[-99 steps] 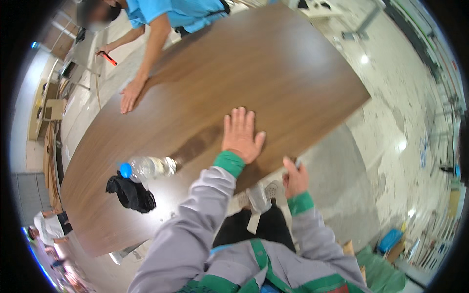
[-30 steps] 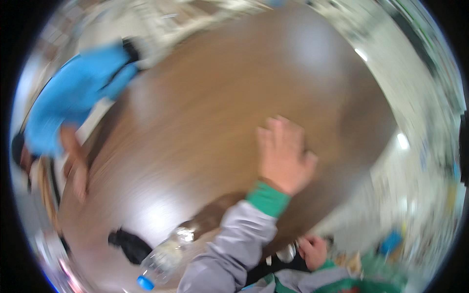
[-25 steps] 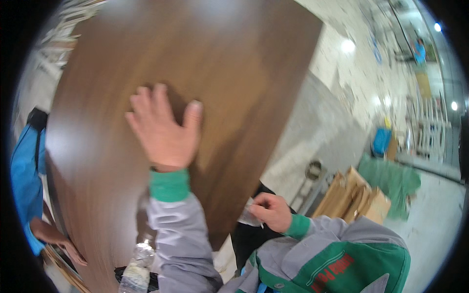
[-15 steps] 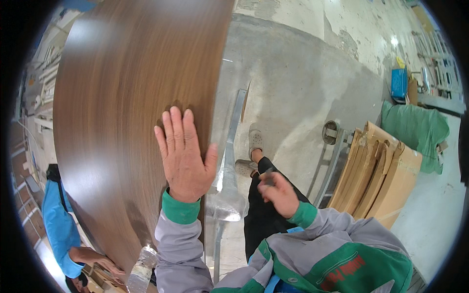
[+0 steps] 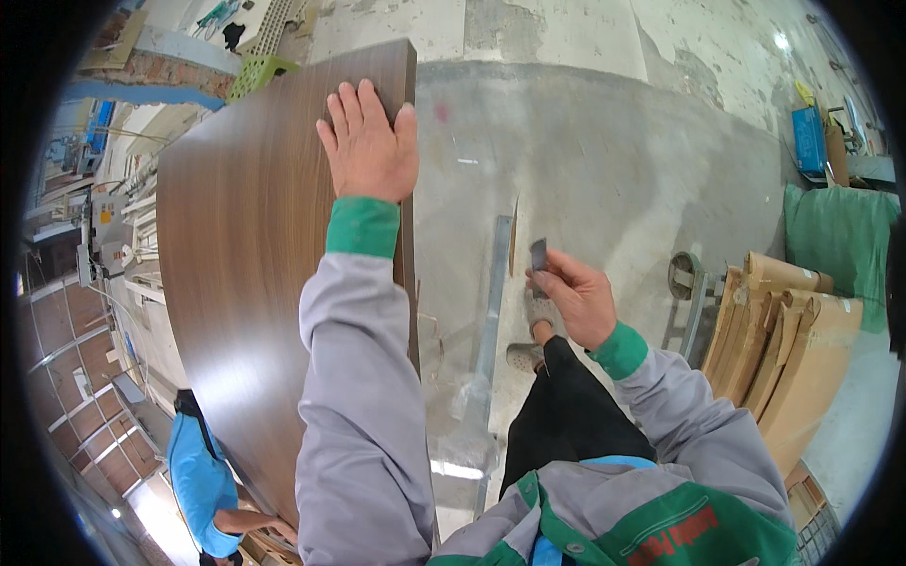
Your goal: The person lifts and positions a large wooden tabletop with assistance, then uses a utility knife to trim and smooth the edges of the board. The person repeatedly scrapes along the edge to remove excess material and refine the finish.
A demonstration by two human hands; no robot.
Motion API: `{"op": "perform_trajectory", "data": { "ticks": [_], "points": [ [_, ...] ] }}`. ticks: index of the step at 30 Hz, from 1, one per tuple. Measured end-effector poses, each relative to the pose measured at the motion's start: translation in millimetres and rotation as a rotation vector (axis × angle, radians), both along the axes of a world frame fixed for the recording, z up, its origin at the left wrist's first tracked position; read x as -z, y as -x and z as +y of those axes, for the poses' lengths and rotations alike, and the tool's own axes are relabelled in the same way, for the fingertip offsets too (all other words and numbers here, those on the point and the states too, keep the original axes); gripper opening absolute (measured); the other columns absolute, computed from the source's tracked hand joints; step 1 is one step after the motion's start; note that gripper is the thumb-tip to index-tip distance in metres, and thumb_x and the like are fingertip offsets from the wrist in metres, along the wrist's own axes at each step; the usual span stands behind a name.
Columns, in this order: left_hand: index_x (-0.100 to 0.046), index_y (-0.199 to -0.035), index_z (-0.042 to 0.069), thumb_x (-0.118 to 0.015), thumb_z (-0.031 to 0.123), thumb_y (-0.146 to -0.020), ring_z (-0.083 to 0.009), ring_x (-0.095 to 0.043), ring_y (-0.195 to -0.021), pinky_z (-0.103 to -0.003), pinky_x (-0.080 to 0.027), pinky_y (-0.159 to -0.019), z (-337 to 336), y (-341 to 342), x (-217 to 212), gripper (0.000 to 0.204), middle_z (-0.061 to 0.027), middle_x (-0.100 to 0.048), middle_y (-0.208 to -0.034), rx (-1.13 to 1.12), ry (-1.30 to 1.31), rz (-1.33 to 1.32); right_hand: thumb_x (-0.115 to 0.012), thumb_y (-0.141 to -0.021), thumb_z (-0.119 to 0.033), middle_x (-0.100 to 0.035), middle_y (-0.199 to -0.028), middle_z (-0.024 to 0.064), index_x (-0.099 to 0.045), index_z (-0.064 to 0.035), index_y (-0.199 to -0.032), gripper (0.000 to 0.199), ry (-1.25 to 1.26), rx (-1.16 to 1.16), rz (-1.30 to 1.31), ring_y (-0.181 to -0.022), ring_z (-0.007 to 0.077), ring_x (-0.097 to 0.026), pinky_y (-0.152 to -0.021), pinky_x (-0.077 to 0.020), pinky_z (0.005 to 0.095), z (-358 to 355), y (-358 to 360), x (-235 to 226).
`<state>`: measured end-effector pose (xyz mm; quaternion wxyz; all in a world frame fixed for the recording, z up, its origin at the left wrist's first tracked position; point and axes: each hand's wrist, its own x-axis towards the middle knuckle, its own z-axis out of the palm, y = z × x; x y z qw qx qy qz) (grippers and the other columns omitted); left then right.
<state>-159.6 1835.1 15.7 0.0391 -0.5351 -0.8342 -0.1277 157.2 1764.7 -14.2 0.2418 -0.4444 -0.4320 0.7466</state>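
Note:
A long brown wood-grain board with a thick edge lies on my left. My left hand rests flat on its top near the far right corner, fingers spread. Out over the floor, right of the board, my right hand pinches a small dark flat piece between thumb and fingers. The piece points up and away from me, apart from the board. It is too small to tell its kind.
A co-worker in a blue shirt stands at the board's left side. Flattened cardboard boxes lean on the right, by a green sack. A metal bar runs along the board's right side, and a blue box stands far right.
My left hand has slid away from me along the board toward its far end. My right hand has risen forward, and the dark piece now shows clearly. The view has shifted forward.

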Motion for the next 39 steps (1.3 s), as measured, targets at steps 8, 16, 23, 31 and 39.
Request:
{"op": "perform_trajectory", "data": {
  "ticks": [8,16,23,31,39],
  "points": [
    [-0.058,-0.144,0.006,-0.034,0.043,-0.108,-0.0402,-0.038,-0.151,-0.058,-0.018,-0.126,116.7,56.1,-5.1,0.057,-0.0239,-0.059,-0.146,-0.038,0.134,-0.091,-0.061,-0.104,-0.005,-0.073,-0.106,0.0044,-0.064,-0.0013,-0.138,0.035,-0.362,-0.090,-0.151,-0.095,0.0108,-0.067,-0.084,-0.0551,0.0284,107.0,82.8,9.5],
    [-0.059,-0.131,-0.004,-0.030,0.039,-0.114,-0.0273,-0.059,-0.128,-0.044,-0.042,-0.116,90.8,70.0,-8.2,0.054,-0.0183,-0.066,-0.128,-0.272,-1.148,-0.977,-0.065,-0.093,-0.005,-0.070,-0.094,0.0103,-0.072,-0.0153,-0.127,0.036,-1.012,0.063,-0.189,-0.084,0.0318,-0.069,-0.076,-0.0554,0.0390,227.7,209.7,4.5],
    [-0.045,-0.144,-0.004,-0.028,0.044,-0.114,-0.0291,-0.057,-0.131,-0.043,-0.041,-0.118,97.7,69.1,-18.5,0.059,-0.0184,-0.060,-0.135,-0.383,-1.170,-1.062,-0.068,-0.088,-0.002,-0.070,-0.094,0.0094,-0.074,-0.0175,-0.123,0.039,-1.383,-0.164,-0.044,-0.080,0.0292,-0.069,-0.067,-0.0567,0.0387,210.8,195.1,-15.9],
    [-0.044,-0.145,-0.006,-0.027,0.045,-0.114,-0.0320,-0.056,-0.132,-0.044,-0.040,-0.119,94.9,71.4,-11.9,0.062,-0.0224,-0.059,-0.136,-0.274,-1.114,-1.002,-0.071,-0.080,-0.001,-0.068,-0.091,0.0072,-0.076,-0.0208,-0.120,0.045,-1.390,-0.038,-0.044,-0.079,0.0251,-0.069,-0.067,-0.0565,0.0370,205.7,211.6,14.1],
    [-0.048,-0.142,-0.011,-0.034,0.033,-0.114,-0.0303,-0.055,-0.133,-0.043,-0.039,-0.119,95.1,73.0,-8.0,0.054,-0.0246,-0.059,-0.137,-0.142,-0.964,-0.897,-0.061,-0.094,-0.007,-0.070,-0.095,0.0127,-0.075,-0.0191,-0.123,0.034,-0.704,0.060,-0.389,-0.084,0.0320,-0.069,-0.074,-0.0558,0.0424,270.7,233.8,-39.0]
  ]
}}
